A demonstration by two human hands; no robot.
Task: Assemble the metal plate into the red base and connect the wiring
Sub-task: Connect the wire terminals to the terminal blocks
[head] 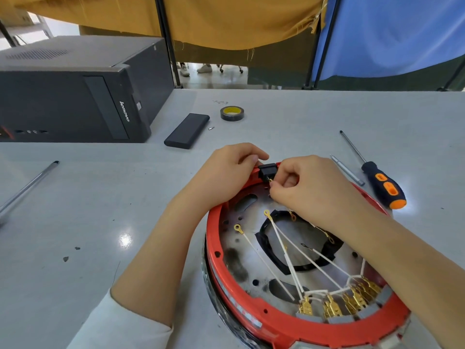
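The round red base (214,238) lies on the grey table in the lower right, with the metal plate (241,250) seated inside it. White wires (261,258) with gold ring ends fan out from gold terminals (332,306) at the near rim. A black socket block (268,170) sits on the base's far rim. My left hand (226,172) grips the far rim beside this block. My right hand (309,187) pinches a gold wire end (271,181) right at the block's inner face.
A black and orange screwdriver (382,185) and a thin metal bit (347,170) lie right of the base. A tape roll (232,113), a small screw (211,128), a dark flat case (187,131) and a black computer tower (75,96) stand behind. A metal rod (27,187) lies left.
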